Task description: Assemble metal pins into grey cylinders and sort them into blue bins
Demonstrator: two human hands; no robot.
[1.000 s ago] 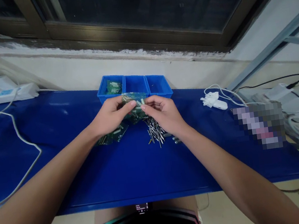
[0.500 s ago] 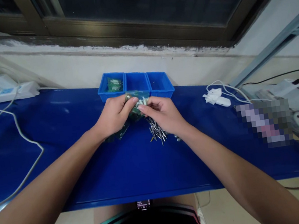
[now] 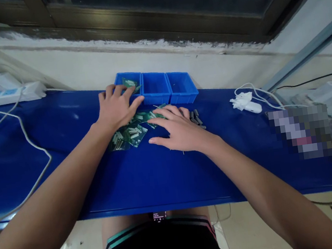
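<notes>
My left hand [image 3: 118,106] is open, fingers spread, over the front edge of the left blue bin [image 3: 120,78], where a green bag [image 3: 129,82] of light parts lies near its fingertips. My right hand [image 3: 175,127] is also open, palm down, above metal parts and green bags on the table. Between and below the hands lie several green bags [image 3: 136,133] with pale and metal pieces inside. Dark cylindrical parts [image 3: 195,117] show just beyond my right hand's knuckles. Most of the loose pins are hidden under that hand.
The middle bin [image 3: 155,85] and right bin [image 3: 181,86] adjoin the left one on the blue table [image 3: 149,184]. A white cable [image 3: 23,128] and power strip [image 3: 4,97] are at left. A white device with tissue [image 3: 245,102] and a blurred patch [image 3: 300,134] are at right.
Both hands have come apart and opened, letting go of the green bag they held. The left hand has moved up to the left bin; the right has spread over the parts.
</notes>
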